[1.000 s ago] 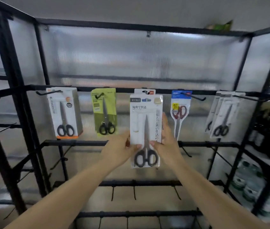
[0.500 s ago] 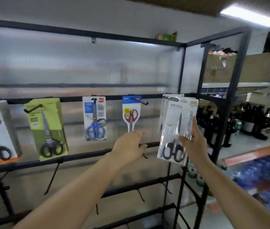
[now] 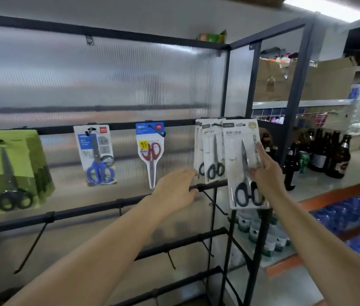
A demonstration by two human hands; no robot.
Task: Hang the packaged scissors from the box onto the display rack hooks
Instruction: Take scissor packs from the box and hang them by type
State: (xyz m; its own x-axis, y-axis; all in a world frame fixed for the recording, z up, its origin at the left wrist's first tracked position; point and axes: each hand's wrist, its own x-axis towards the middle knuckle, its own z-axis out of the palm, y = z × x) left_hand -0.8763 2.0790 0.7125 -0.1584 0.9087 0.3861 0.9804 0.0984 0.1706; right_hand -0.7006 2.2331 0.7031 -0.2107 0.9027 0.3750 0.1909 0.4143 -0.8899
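While right hand (image 3: pixel 265 173) grips it, white scissors pack (image 3: pixel 240 160) shows black handles

Black display rack (image 3: pixel 117 204): hooks carry green pack (image 3: pixel 12 171), blue-handled scissors pack (image 3: pixel 96 154), red-handled pack (image 3: pixel 150 151), white packs (image 3: pixel 211 151).

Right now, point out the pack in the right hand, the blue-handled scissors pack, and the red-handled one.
Held scissors pack (image 3: pixel 237 151): head view, upper card face.
Blue-handled scissors pack (image 3: pixel 99 172): head view, blue handles.
Red-handled scissors pack (image 3: pixel 151 151): head view, red handles.
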